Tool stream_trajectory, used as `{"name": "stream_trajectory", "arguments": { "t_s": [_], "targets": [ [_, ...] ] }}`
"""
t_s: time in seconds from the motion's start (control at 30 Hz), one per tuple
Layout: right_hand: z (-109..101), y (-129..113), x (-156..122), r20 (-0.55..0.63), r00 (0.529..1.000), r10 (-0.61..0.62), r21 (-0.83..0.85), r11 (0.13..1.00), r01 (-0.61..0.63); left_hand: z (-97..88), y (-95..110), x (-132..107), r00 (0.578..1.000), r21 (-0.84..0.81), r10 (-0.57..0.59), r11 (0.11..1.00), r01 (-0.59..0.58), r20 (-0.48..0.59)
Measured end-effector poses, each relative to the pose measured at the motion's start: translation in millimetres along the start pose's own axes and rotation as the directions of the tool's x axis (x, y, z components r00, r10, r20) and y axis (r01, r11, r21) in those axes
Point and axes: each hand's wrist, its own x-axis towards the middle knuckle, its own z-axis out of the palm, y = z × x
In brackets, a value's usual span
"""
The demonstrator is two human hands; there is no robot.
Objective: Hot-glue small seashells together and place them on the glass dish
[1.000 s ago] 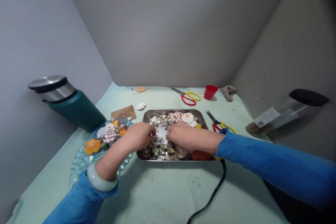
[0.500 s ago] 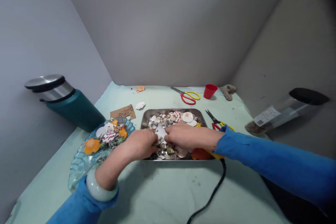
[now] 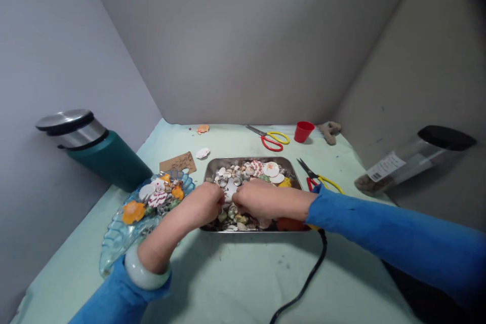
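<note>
A steel tray (image 3: 212,168) heaped with several small seashells (image 3: 266,169) lies in the middle of the green mat. Both hands are over its near half. My left hand (image 3: 204,203) is curled, knuckles up, its fingertips down among the shells. My right hand (image 3: 258,198) is also curled, thumb and fingers closed near a white shell (image 3: 230,188) between the two hands. What either hand pinches is hidden. A pale bangle (image 3: 146,271) circles my left wrist.
A blue glass dish (image 3: 114,243) holding shells lies left of the tray, beside a teal flask (image 3: 102,154). Behind are a brown card (image 3: 178,162), loose shells, two scissors (image 3: 272,139) (image 3: 317,176), a red cup (image 3: 304,131). A black cable (image 3: 307,278) runs forward. A clear jar (image 3: 413,159) leans right.
Both hands stayed in the tray and drew closer together, shifting slightly among the shells. Little else has moved.
</note>
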Motion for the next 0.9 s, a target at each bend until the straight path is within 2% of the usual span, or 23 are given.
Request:
{"name": "stream_trajectory", "arguments": {
  "t_s": [0.23, 0.4, 0.5, 0.6, 0.77, 0.9],
  "targets": [
    [13.6, -12.6, -1.0, -0.045, 0.994, 0.099, 0.070, 0.993, -0.096, -15.5, 0.3, 0.7, 0.996, -0.022, -0.062, 0.998, 0.060, -0.062],
    [21.5, -17.7, 1.3, -0.072, 0.988, 0.137, 0.093, 0.987, -0.130, -24.1, -1.2, 26.1, 0.983, -0.088, -0.110, 0.991, 0.097, -0.146],
    [20.6, -19.7, -1.8, -0.088, 0.986, 0.140, 0.087, 0.987, -0.133, -24.8, -1.8, 44.6, 0.986, -0.193, -0.105, 0.978, 0.079, -0.128],
    [21.1, -24.6, -6.0, -0.117, 0.983, 0.143, 0.082, 0.988, -0.134, -23.2, -1.7, 54.1, 0.995, -0.335, -0.053, 0.942, 0.023, -0.081],
    [15.9, -22.3, -10.0, -0.161, 0.978, 0.133, 0.140, 0.984, -0.110, -23.7, -7.2, 44.5, 0.998, -0.443, -0.010, 0.896, -0.021, -0.069],
    [1.4, 5.5, -8.5, -0.172, 0.972, 0.159, 0.290, 0.951, -0.104, -26.0, -12.6, 25.5, 1.000, -0.392, -0.011, 0.920, 0.007, -0.008]
  ]
}}
